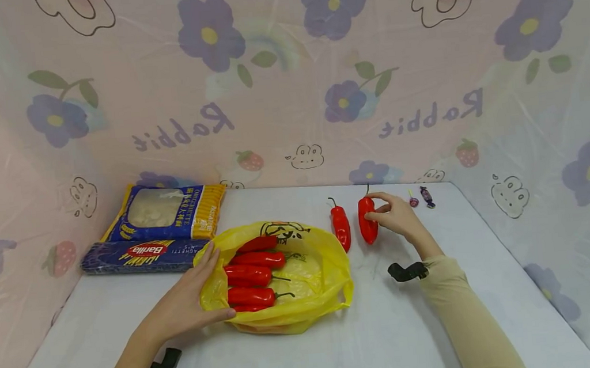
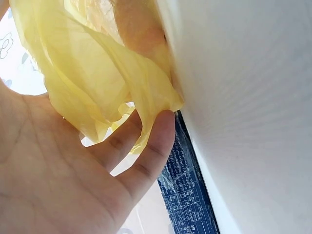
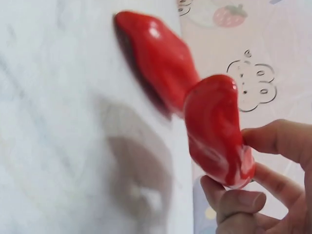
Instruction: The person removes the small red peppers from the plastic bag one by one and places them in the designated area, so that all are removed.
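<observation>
A yellow plastic bag (image 1: 327, 262) lies with its mouth open toward me and several red chili peppers (image 1: 250, 276) inside. My left hand (image 1: 184, 302) grips the bag's left rim, thumb at the front and fingers spread toward the back; in the left wrist view the film drapes over the fingers (image 2: 158, 136). Right of the bag, my right hand (image 1: 395, 215) pinches a red chili pepper (image 1: 367, 224) between thumb and fingers. In the right wrist view this held pepper (image 3: 214, 126) appears lifted off the table. Another red chili pepper (image 1: 340, 226) lies between it and the bag.
Behind my left hand lie a blue Barilla spaghetti pack (image 1: 139, 258) and a blue-and-yellow orecchiette bag (image 1: 157, 212). A small lollipop (image 1: 413, 201) and a dark wrapped candy (image 1: 427, 196) lie at the back right. A printed curtain (image 1: 277, 93) encloses the white table (image 1: 370, 340).
</observation>
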A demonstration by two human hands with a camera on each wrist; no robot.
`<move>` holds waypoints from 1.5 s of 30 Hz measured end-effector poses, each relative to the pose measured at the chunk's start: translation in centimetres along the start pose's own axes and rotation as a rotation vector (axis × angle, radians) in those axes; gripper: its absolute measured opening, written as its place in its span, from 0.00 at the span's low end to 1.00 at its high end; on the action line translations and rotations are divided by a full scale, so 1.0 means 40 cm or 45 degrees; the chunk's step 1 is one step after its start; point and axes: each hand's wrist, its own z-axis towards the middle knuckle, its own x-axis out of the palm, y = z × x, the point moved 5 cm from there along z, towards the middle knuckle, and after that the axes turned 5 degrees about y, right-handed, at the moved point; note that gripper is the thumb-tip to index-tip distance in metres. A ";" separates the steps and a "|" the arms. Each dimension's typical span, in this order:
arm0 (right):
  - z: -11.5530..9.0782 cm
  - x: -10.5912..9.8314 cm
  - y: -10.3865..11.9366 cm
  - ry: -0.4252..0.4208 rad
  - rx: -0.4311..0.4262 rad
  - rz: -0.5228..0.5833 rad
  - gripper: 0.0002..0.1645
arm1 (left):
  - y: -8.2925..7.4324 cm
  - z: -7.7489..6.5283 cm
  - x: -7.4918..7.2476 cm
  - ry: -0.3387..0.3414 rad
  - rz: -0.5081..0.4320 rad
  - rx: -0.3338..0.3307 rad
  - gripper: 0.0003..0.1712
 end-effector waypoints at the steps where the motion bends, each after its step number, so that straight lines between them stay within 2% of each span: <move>1: 0.005 0.002 -0.008 0.009 0.007 -0.002 0.38 | 0.000 0.000 0.000 0.001 0.000 -0.002 0.72; 8: 0.026 0.016 -0.057 0.062 0.036 -0.020 0.39 | -0.002 0.001 0.001 0.002 -0.014 -0.001 0.72; 14: 0.030 0.022 -0.074 0.066 0.036 -0.012 0.38 | -0.004 0.001 -0.001 0.003 -0.010 -0.004 0.72; 26: 0.031 0.031 -0.081 0.058 0.076 -0.019 0.39 | -0.007 0.001 -0.004 0.009 -0.019 -0.025 0.73; 45: 0.025 0.033 -0.084 0.048 0.076 -0.005 0.41 | -0.002 0.003 -0.003 0.024 -0.023 -0.031 0.73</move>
